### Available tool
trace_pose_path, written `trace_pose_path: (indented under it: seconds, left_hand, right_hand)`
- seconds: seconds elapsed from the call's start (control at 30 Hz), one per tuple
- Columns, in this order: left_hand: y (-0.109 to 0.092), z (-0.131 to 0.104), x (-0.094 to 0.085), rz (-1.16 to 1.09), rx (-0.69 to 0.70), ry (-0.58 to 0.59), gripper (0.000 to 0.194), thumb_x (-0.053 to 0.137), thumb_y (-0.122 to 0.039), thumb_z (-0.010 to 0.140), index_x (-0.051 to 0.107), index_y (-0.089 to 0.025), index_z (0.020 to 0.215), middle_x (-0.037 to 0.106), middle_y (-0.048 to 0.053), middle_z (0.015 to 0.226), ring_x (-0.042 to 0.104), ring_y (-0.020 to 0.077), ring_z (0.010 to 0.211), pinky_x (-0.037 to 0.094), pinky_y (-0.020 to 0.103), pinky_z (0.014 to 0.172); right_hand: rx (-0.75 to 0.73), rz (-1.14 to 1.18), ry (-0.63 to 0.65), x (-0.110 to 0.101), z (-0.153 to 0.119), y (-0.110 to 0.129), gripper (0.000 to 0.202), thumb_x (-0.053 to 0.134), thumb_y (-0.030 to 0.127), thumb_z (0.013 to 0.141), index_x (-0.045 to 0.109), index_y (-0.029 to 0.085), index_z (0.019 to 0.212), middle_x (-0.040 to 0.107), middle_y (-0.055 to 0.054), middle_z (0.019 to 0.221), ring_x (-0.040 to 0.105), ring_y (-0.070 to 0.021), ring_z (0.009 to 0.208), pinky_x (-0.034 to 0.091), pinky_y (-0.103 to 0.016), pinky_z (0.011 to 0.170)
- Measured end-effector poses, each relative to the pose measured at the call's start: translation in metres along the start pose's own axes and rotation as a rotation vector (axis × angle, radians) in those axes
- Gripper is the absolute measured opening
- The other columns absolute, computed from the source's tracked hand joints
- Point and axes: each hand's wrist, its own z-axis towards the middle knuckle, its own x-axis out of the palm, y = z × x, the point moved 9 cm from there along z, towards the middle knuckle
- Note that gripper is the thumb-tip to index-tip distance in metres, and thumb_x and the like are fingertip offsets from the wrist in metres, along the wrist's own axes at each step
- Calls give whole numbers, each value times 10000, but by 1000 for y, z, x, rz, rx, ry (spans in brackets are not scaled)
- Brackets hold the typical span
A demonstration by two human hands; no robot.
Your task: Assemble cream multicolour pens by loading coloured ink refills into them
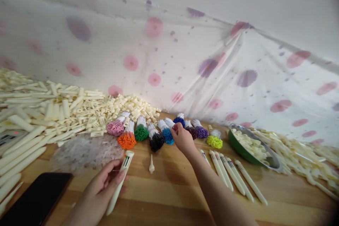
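My left hand [102, 189] is wrapped round a cream multicolour pen [119, 183], held tilted with its slotted end up; a few coloured sliders show in the slots. My right hand [182, 137] is among the bundles of pen refills, its thumb and finger pinched beside the white ends of the light blue bundle [167, 134]. Whatever is between those fingertips is too small to tell. Around it stand a black bundle [156, 141], a dark blue bundle [179, 119], a maroon bundle [191, 130] and a purple bundle [200, 130]. A small cream pointed tip piece [151, 165] lies between my hands.
Cream pen barrels and parts [66, 106] heap at the left, near clear plastic pieces [84, 153] and a black phone [37, 197]. At right lie several pens [233, 174], a green bowl [238, 148] of cream parts and another heap [299, 152]. A spotted plastic sheet [164, 56] hangs behind.
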Motion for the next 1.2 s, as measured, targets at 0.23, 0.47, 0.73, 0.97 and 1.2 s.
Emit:
trace_pose_path:
  seconds: [0.23, 0.47, 0.73, 0.97, 1.2]
  left_hand:
    - [2, -1, 0, -5, 1, 3, 380, 785, -456, 544, 690, -243, 845, 745, 25, 843, 684, 264, 795, 575, 290, 625]
    - [4, 0, 0, 3, 6, 1, 361, 773, -462, 563, 696, -244, 840, 742, 32, 820, 689, 268, 781, 575, 297, 621]
    - [2, 1, 1, -3, 6, -15, 385, 797, -455, 508, 695, -231, 804, 745, 24, 800, 691, 249, 733, 578, 274, 596]
    - [5, 3, -4, -39, -7, -60, 417, 825, -444, 437, 698, -232, 773, 744, 20, 778, 698, 249, 725, 575, 255, 546]
    - [6, 5, -2, -36, 35, -25, 446, 801, -503, 463, 707, -227, 801, 751, 26, 786, 695, 237, 678, 574, 277, 575]
  right_hand:
    - [-78, -86, 50, -1, 3, 8, 192, 518, 296, 903, 607, 152, 994, 635, -50, 1008, 617, -173, 885, 501, -374, 793]
    - [18, -148, 30, -3, 1, -2, 187, 512, 299, 906, 612, 152, 964, 636, -49, 987, 613, -168, 876, 497, -375, 796]
    - [222, 38, 29, 5, -16, -20, 238, 516, 271, 903, 553, 127, 1089, 613, -69, 1023, 607, -196, 904, 489, -409, 805]
    - [379, 601, 184, 35, -23, -41, 224, 496, 301, 917, 566, 127, 1039, 632, -29, 881, 621, -119, 673, 534, -278, 598]
    - [427, 1035, 86, 52, -40, -30, 216, 471, 298, 926, 573, 119, 862, 648, -13, 778, 642, -119, 652, 544, -280, 614]
